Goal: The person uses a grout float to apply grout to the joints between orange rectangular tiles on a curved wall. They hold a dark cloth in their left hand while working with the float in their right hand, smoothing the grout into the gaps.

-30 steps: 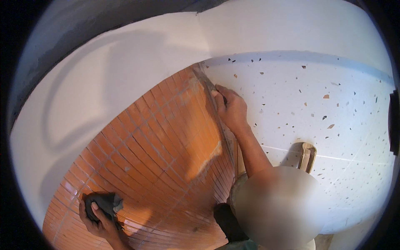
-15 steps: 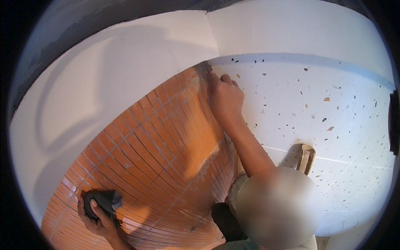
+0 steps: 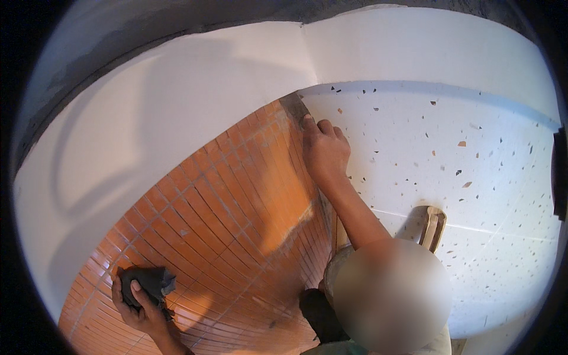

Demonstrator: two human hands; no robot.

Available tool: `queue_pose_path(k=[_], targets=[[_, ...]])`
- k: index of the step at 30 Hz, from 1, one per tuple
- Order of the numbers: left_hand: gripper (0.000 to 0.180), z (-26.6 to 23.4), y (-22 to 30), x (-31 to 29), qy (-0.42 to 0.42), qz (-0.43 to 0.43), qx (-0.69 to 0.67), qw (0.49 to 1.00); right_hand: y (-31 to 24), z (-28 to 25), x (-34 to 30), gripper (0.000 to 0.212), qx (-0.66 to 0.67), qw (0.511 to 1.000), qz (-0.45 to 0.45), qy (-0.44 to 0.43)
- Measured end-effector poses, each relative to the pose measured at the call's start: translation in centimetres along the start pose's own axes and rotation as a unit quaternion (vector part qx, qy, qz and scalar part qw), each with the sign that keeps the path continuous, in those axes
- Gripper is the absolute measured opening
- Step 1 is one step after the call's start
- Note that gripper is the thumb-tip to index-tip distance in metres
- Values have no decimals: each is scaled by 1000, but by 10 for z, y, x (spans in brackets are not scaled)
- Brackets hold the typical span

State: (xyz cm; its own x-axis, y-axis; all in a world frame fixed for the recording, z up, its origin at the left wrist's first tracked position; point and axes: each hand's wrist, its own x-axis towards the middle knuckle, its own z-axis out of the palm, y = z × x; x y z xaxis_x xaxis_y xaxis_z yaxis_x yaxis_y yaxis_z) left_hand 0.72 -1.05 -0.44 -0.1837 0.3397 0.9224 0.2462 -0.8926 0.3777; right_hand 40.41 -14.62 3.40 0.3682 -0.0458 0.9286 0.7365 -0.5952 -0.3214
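Observation:
At the lower left, my left hand [image 3: 142, 307] is closed round a crumpled dark grey wad [image 3: 145, 285] with ragged edges. It is held over the narrow orange tiles [image 3: 219, 207]; whether it is cloth or something else I cannot tell. My right arm reaches up to the corner where the tiles, the white wall and the speckled terrazzo surface meet. There my right hand [image 3: 326, 151] has its fingers bent and pressed to a dark grey strip [image 3: 294, 106] along the tile edge. What the fingers hold, if anything, is hidden.
A tan, wooden-looking handle [image 3: 433, 228] sticks up against the white speckled terrazzo [image 3: 449, 154]. A round rim [image 3: 332, 275] shows beside a blurred patch. Dark footwear or cloth [image 3: 322, 313] lies at the lower middle. A smooth white wall [image 3: 177, 100] curves behind the tiles.
My right hand has drawn slightly down from the corner, and more of the dark grey strip shows above its fingers. My left hand has hardly moved and still grips the wad.

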Motion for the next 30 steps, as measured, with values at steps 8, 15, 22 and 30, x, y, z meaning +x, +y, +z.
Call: queue_pose_path(k=[8, 15, 22, 30], targets=[[40, 1, -4, 3, -11, 29, 6, 999, 6, -16, 16, 29, 21, 999, -5, -36], [41, -1, -8, 5, -1, 17, 26, 1000, 11, -36, -27, 28, 181, 968, 120, -123], [39, 0, -4, 6, -2, 25, 46, 999, -15, -21, -21, 26, 196, 964, 126, -131], [39, 2, -4, 4, 6, 8, 16, 1000, -13, -27, -13, 24, 239, 953, 108, -153]])
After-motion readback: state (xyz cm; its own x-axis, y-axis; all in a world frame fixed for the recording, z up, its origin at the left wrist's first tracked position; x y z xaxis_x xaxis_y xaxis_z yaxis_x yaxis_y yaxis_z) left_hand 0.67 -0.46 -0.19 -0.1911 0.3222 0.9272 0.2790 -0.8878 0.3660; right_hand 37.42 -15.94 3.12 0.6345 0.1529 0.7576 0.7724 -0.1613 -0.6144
